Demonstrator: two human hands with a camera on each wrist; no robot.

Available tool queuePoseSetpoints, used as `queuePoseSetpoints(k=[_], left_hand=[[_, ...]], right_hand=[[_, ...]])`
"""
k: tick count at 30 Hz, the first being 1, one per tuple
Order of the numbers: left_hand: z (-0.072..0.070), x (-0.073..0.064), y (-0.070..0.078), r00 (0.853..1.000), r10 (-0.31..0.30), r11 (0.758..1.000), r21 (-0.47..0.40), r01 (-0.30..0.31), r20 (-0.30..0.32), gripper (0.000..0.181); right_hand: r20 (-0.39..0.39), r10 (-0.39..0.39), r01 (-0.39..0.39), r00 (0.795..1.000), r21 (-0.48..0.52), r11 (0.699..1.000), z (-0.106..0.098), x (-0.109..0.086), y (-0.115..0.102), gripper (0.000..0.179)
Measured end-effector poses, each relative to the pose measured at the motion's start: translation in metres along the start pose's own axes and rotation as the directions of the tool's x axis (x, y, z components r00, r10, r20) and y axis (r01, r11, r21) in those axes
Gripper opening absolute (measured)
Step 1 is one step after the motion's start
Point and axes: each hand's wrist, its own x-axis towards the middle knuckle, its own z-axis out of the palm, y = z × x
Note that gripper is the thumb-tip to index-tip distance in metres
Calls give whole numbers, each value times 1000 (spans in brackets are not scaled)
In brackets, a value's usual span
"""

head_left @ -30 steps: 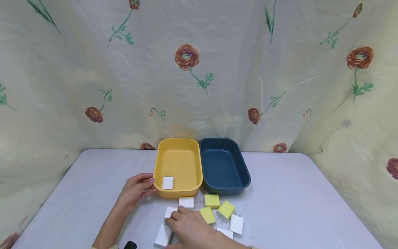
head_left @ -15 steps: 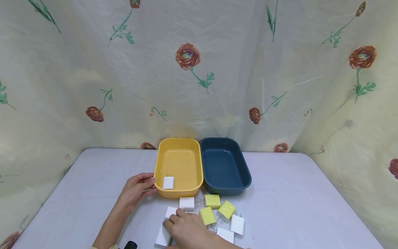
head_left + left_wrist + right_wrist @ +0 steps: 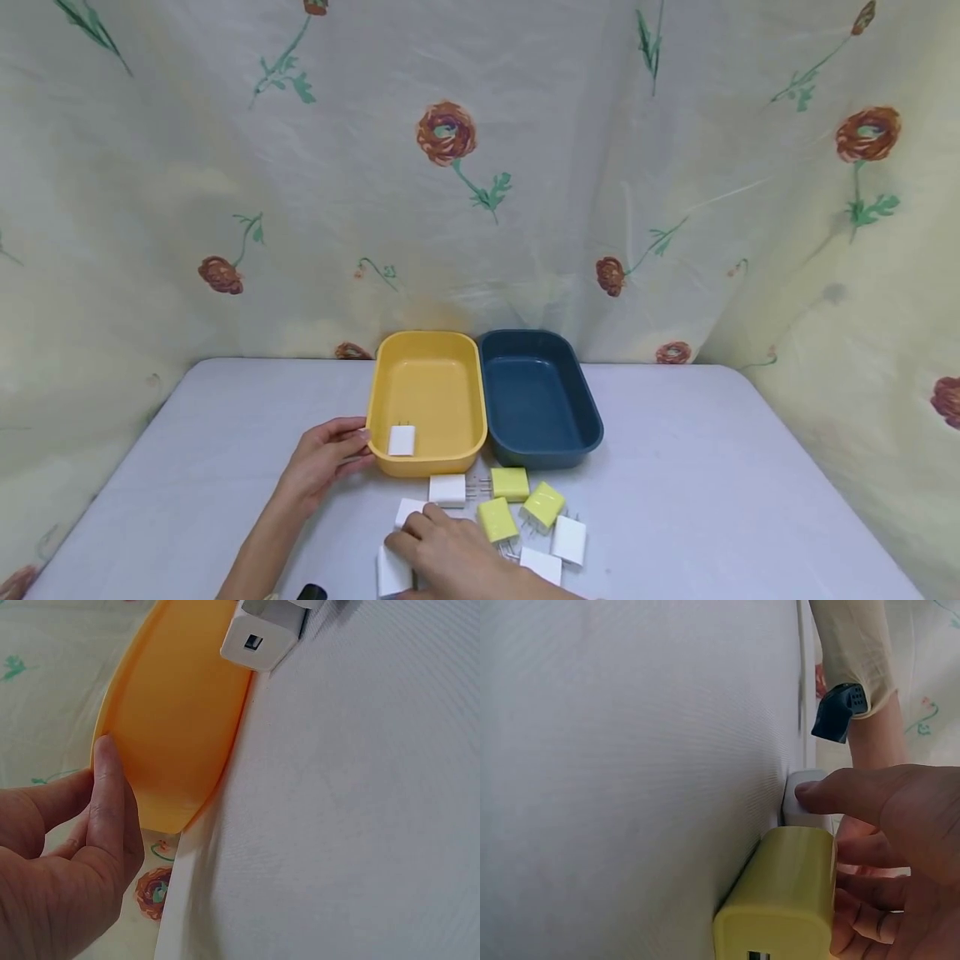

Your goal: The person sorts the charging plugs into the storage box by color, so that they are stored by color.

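Observation:
My left hand (image 3: 318, 467) is at the near left side of the yellow tray (image 3: 427, 400), its extended fingertips touching the outer wall by the rim. In the left wrist view, one straight finger (image 3: 110, 787) lies against that wall. One white charger plug (image 3: 401, 441) sits inside the tray, prongs pointing away from me. Lower down, my right hand (image 3: 457, 554) pinches another white charger plug (image 3: 393, 572) on the table. The right wrist view shows the thumb on its white body (image 3: 802, 802), with a yellow charger plug (image 3: 780, 892) in front. The right hand partly covers another white plug (image 3: 408, 510).
A dark blue tray (image 3: 536, 400) stands right beside the yellow one. In front of the trays lie yellow plugs (image 3: 510, 483) and more white plugs (image 3: 569, 540), prongs in various directions. A dark object (image 3: 312, 592) shows at the bottom edge. A flowered curtain (image 3: 525, 208) hangs behind.
The white plug under my right hand has turned from slanted to nearly straight, and the right hand has shifted slightly left. My left hand stays at the yellow tray.

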Motion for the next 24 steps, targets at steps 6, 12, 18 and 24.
queuePoseSetpoints(k=[6,12,18,24], left_hand=[[2,1,-1,1000,-10,1000,-5,10,6,37],[3,1,0,1000,-27,999,24,27,-13,36],[3,0,0,999,-30,999,30,31,-23,35],[3,2,0,999,-34,998,49,35,-29,35]], right_hand=[[19,36,-38,999,163,986,-3,-6,3,48],[1,68,-65,998,292,954,-5,-11,7,47],[-17,124,-109,992,370,923,-8,-17,11,47],[-44,141,-113,989,388,915,-9,-23,14,46]])
